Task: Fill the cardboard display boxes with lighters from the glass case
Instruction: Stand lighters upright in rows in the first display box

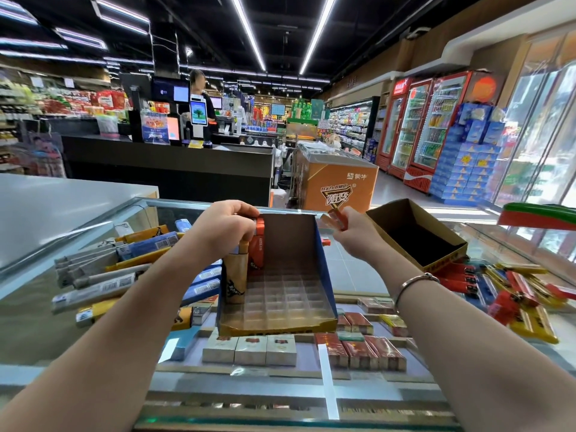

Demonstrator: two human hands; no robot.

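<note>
Two hands (227, 226) (352, 230), display box (280, 325) mostly unfilled

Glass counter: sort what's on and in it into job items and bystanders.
Job:
display box with grid insert
second, empty box
loose lighters, left pile and right pile
orange lighter in right hand

Lying about:
cigarette packs under the glass

You see a bright shop lit from above by long ceiling light strips (249, 32), white against a dark ceiling. Daylight washes out the windows (542, 126) on your right. The glass counter top (358, 269) throws back pale glare and reflections. The wide lens bends straight lines near the edges, and the left shelves (28, 113) smear into blur.
</note>
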